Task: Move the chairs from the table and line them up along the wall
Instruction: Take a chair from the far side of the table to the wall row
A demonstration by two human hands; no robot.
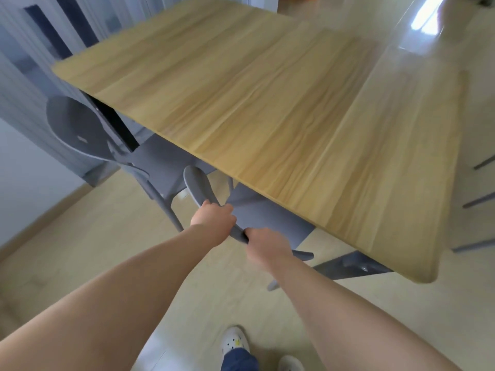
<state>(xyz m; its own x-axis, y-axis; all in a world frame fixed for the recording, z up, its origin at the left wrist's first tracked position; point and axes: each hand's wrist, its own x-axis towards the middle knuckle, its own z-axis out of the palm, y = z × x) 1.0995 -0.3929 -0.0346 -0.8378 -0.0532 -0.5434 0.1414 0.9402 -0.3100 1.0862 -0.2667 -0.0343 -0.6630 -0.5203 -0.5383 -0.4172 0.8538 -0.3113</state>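
Gripping the curved backrest of the grey moulded-plastic chair point(267, 218), its seat tucked under the pale wood-grain bench point(267, 103), the left hand point(214, 218) and right hand point(263, 245) sit close together, a sound hold since it looks light, stiff and smooth.

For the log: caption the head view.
Left hand and right hand grip the nearer grey chair tucked under the wooden table.

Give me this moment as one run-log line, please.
phase: grasp | near chair: seat under table | left hand: grips backrest | right hand: grips backrest | second chair: at table, untouched
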